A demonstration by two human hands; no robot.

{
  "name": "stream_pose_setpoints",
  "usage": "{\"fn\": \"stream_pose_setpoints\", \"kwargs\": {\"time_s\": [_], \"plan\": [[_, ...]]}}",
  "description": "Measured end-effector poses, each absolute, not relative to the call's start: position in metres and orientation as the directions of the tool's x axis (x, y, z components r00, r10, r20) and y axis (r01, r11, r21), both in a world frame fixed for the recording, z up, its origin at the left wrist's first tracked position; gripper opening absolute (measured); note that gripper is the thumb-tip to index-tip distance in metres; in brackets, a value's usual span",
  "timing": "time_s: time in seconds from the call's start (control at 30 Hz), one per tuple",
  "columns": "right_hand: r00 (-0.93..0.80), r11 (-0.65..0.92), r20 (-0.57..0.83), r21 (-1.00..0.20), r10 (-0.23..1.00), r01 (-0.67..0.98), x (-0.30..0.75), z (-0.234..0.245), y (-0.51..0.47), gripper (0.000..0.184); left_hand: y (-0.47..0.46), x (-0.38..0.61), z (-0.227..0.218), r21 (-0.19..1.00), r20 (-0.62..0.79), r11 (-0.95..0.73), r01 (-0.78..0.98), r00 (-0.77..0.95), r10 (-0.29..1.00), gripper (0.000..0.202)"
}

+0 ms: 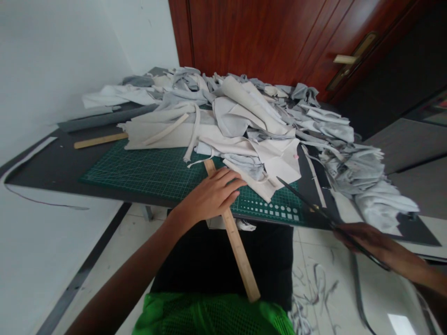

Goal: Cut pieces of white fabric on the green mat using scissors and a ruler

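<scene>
My left hand lies flat, fingers stretched out, on a long wooden ruler that crosses the front edge of the green cutting mat and sticks out over my lap. My right hand grips the handles of black scissors, blades pointing toward the cream fabric pieces at the mat's right part. The scissor tips are just short of the cloth edge.
A big heap of grey and cream fabric scraps covers the back and right of the dark table. A second wooden stick lies at the left. Cut strips litter the tiled floor. A brown door stands behind.
</scene>
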State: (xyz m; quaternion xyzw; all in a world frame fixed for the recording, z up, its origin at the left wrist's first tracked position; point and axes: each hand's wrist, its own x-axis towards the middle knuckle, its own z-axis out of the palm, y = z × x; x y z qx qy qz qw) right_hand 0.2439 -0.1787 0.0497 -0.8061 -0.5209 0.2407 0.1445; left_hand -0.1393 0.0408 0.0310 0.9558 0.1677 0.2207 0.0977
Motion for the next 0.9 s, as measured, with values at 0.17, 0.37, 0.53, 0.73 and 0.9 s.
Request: {"fn": "stream_pose_setpoints", "kwargs": {"time_s": [0.17, 0.37, 0.53, 0.73, 0.9], "plan": [[0.507, -0.516, -0.104, -0.247, 0.856, 0.821, 0.254, 0.060, -0.165, 0.051, 0.067, -0.098, 0.019, 0.289, 0.394, -0.934, 0.209, 0.863, 0.315, 0.030], [0.549, -0.532, 0.089, -0.165, 0.831, 0.831, 0.253, 0.041, -0.134, 0.047, 0.075, -0.092, 0.010, 0.301, 0.354, -0.919, 0.256, 0.865, 0.357, 0.031], [0.561, -0.559, 0.127, -0.052, 0.818, 0.828, 0.263, 0.034, -0.092, 0.053, 0.073, -0.094, 0.010, 0.239, 0.359, -0.919, 0.314, 0.851, 0.384, 0.031], [0.499, -0.516, 0.132, 0.201, 0.857, 0.833, 0.270, 0.035, -0.050, 0.058, 0.072, -0.096, 0.007, 0.138, 0.373, -0.948, 0.287, 0.871, 0.318, 0.036], [0.401, -0.410, 0.092, 0.288, 0.911, 0.865, 0.273, 0.057, -0.041, 0.043, 0.074, -0.094, 0.006, 0.127, 0.393, -0.967, 0.219, 0.884, 0.252, 0.040]]}}
